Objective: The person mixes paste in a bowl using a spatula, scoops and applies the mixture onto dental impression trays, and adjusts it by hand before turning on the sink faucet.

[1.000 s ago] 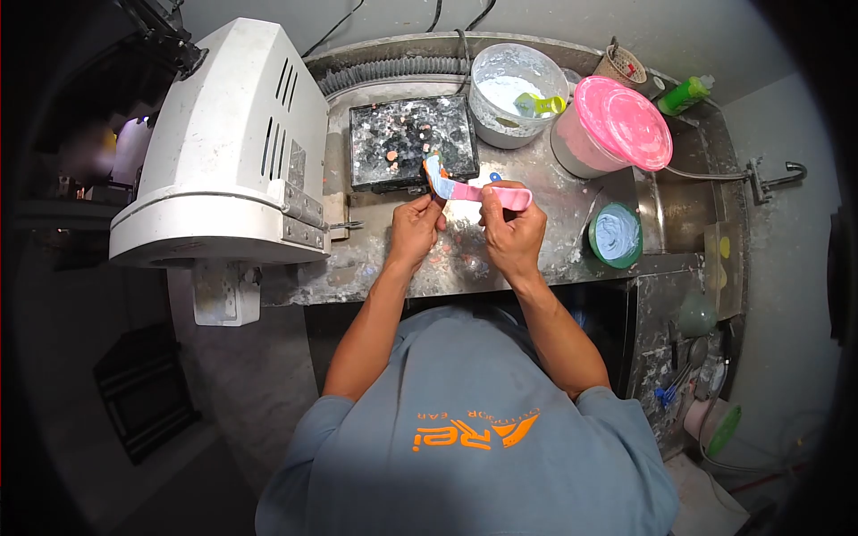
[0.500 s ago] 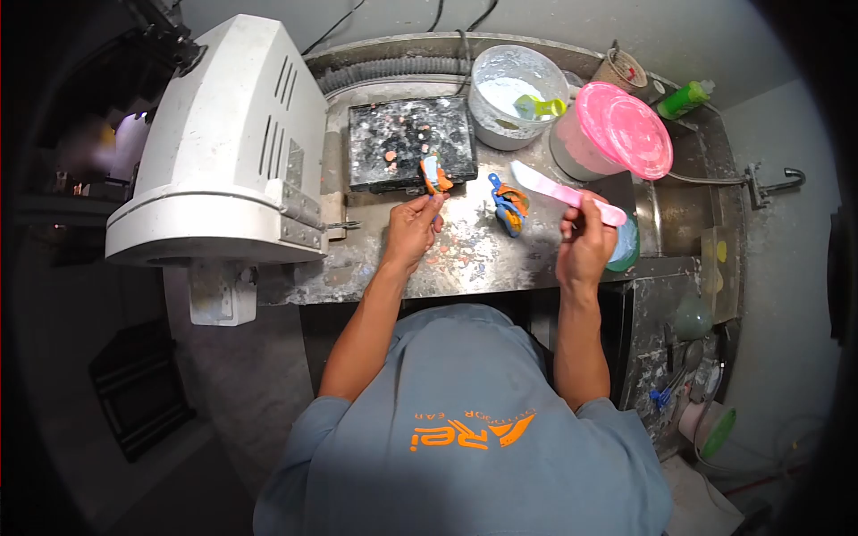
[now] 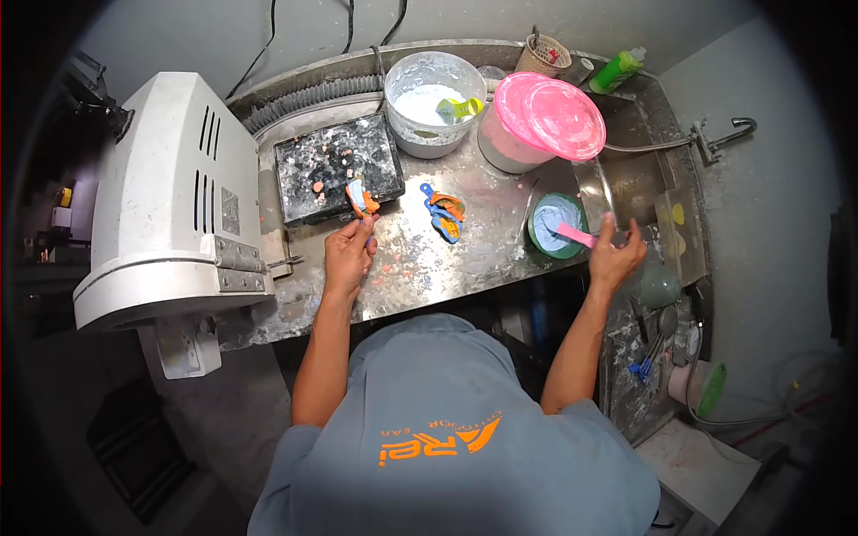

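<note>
Pink spatula (image 3: 579, 236) in the bowl (image 3: 561, 254), mould (image 3: 365, 202) in hand

My left hand (image 3: 347, 256) pinches the orange mould, pale blue paste on it, by the black box's (image 3: 326, 174) near edge. To the right, my right hand (image 3: 615, 261) is wide, fingers spread at the spatula's handle; I can't tell if they touch. A blue tray (image 3: 444, 225) lies between my hands.

From my head view, the left hand (image 3: 349, 257) holds an orange impression (image 3: 362, 200), partly filled with pale blue paste, at the front edge of the black box (image 3: 337, 167). A second impression (image 3: 444, 215) lies on the metal counter (image 3: 407, 275). At right, I see the right hand (image 3: 617, 257) by the pink spatula (image 3: 576, 235), whose blade rests in the green bowl (image 3: 559, 225).
</note>
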### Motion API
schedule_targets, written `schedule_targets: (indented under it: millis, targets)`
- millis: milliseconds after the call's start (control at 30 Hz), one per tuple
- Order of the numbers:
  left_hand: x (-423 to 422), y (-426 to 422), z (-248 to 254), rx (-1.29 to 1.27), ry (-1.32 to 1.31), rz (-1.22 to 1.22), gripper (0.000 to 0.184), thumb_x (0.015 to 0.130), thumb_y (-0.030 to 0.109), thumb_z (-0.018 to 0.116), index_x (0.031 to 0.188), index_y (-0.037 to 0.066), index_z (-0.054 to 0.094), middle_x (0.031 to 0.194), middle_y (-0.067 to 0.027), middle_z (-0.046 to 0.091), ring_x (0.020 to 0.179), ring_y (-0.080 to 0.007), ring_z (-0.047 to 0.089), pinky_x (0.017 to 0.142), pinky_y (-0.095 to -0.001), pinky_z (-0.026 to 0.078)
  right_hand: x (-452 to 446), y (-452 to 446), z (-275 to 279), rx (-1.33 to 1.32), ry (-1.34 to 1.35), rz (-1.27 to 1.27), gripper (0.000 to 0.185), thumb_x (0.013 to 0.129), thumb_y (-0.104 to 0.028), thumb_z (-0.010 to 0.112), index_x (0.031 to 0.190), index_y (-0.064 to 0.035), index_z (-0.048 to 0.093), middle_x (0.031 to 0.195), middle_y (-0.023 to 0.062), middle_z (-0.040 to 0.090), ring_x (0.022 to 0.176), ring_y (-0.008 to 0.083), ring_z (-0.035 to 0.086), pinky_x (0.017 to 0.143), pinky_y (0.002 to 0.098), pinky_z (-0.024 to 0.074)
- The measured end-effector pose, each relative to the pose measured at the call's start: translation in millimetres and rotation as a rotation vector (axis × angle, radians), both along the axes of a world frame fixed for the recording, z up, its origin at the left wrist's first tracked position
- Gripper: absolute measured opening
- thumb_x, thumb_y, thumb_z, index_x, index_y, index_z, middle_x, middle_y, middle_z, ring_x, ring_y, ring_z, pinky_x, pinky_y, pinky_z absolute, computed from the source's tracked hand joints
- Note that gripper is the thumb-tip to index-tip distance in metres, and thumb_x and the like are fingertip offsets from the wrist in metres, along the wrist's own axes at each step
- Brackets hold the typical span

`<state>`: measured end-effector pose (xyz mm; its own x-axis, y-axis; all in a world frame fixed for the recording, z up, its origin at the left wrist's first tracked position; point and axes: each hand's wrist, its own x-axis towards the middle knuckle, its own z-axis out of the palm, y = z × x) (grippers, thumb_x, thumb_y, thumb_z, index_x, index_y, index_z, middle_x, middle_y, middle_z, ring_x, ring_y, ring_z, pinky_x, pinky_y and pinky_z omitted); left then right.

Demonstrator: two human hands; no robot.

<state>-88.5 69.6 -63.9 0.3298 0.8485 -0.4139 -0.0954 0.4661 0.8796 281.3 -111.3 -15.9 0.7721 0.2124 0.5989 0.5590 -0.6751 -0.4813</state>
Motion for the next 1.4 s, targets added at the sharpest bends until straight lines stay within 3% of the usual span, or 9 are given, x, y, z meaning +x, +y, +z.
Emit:
schedule_targets:
  millis: [33, 133, 233, 367, 667, 767, 933, 1233, 1400]
  targets:
    - [0.2, -0.2, 0.3, -0.001, 0.007, 0.001, 0.039, 0.1, 0.032, 0.063, 0.119, -0.001, 0.066, 0.063, 0.0025, 0.053, 0.04, 0.0003, 0.037, 0.035, -0.0177, 0.025, -0.8, 6.2, 16.2, 0.064, 0.174, 0.005, 0.055, 0.085, -0.04, 0.077, 0.119, 0.0012, 0.067, 0.11, 0.0205, 0.061, 0.101, 0.0325, 0.06, 0.088, 0.0407, 0.0481]
    - [0.6, -0.8, -0.6, 0.004, 0.011, -0.001, 0.039, 0.1, 0.033, 0.063, 0.119, -0.001, 0.066, 0.063, 0.0025, 0.053, 0.04, 0.0003, 0.036, 0.035, -0.0177, 0.025, 31.8, 27.5, 8.0, 0.134, 0.01, 0.195, 0.054, 0.087, -0.038, 0.076, 0.121, 0.0023, 0.065, 0.099, 0.0162, 0.065, 0.092, 0.0283, 0.063, 0.082, 0.0379, 0.0503]
    - [1.3, -1.9, 1.9, 0.007, 0.011, -0.002, 0.04, 0.1, 0.034, 0.063, 0.119, -0.001, 0.066, 0.063, 0.0026, 0.052, 0.04, 0.0004, 0.036, 0.036, -0.0177, 0.025, 51.4, 71.2, 14.1, 0.36, 0.32, 0.434, 0.05, 0.09, -0.035, 0.074, 0.122, 0.0026, 0.063, 0.088, 0.0103, 0.067, 0.075, 0.0189, 0.064, 0.063, 0.0308, 0.049]
    - [1.2, -1.9, 5.9, 0.013, 0.03, -0.004, 0.04, 0.1, 0.035, 0.063, 0.119, -0.001, 0.067, 0.063, 0.0028, 0.052, 0.04, 0.0, 0.036, 0.036, -0.0181, 0.024, 44.4, 113.7, 39.5, 0.378, 0.893, 0.464, 0.04, 0.091, -0.025, 0.074, 0.118, 0.0026, 0.061, 0.075, 0.0062, 0.067, 0.055, 0.0073, 0.055, 0.046, 0.0227, 0.0372]
    - [1.5, 3.4, -27.9, 0.089, -0.019, 0.018, 0.029, 0.1, 0.03, 0.063, 0.109, 0.002, 0.068, 0.063, 0.0027, 0.054, 0.04, -0.0004, 0.035, 0.037, -0.0202, 0.023, 46.7, 135.1, 38.8, 0.885, 0.714, 0.577, 0.025, 0.093, -0.001, 0.065, 0.114, 0.0049, 0.054, 0.079, 0.0069, 0.063, 0.056, 0.008, 0.052, 0.046, 0.0202, 0.0392]
    - [3.6, 4.2, -28.4, 0.166, 0.011, 0.023, 0.024, 0.1, 0.028, 0.063, 0.097, 0.005, 0.07, 0.06, 0.0044, 0.055, 0.044, -0.0002, 0.035, 0.041, -0.0212, 0.024, 12.9, 148.4, 54.3, 0.867, 0.797, 0.703, 0.029, 0.094, -0.002, 0.065, 0.118, 0.0046, 0.052, 0.08, 0.0081, 0.064, 0.058, 0.0099, 0.056, 0.047, 0.0212, 0.0419]
    - [1.5, 4.7, -22.2, 0.082, -0.039, 0.005, 0.027, 0.1, 0.03, 0.063, 0.105, 0.004, 0.071, 0.063, 0.0026, 0.055, 0.042, -0.0009, 0.035, 0.039, -0.0212, 0.024, -44.2, 189.8, 40.6, 0.664, 0.901, 0.92, 0.037, 0.096, -0.006, 0.065, 0.124, 0.0059, 0.046, 0.08, 0.0101, 0.067, 0.06, 0.0133, 0.063, 0.052, 0.0238, 0.049]
    - [-1.7, 5.1, -19.0, -0.038, -0.173, -0.034, 0.034, 0.102, 0.031, 0.06, 0.117, 0.001, 0.067, 0.066, 0.0008, 0.054, 0.04, -0.0006, 0.033, 0.037, -0.019, 0.024, -97.6, 223.9, 41.6, 0.51, 0.875, 0.893, 0.053, 0.095, -0.007, 0.064, 0.134, 0.0112, 0.032, 0.078, 0.019, 0.069, 0.064, 0.0193, 0.07, 0.057, 0.0279, 0.0554]
    - [-2.8, 8.1, -19.4, -0.071, -0.235, -0.063, 0.037, 0.102, 0.032, 0.059, 0.121, 0.001, 0.065, 0.067, 0.0001, 0.055, 0.04, -0.0007, 0.033, 0.036, -0.0185, 0.024, -107.6, 222.9, 49.0, 0.246, 0.694, 0.828, 0.057, 0.092, -0.021, 0.07, 0.131, 0.0095, 0.041, 0.084, 0.0251, 0.07, 0.068, 0.0274, 0.072, 0.063, 0.0342, 0.0563]
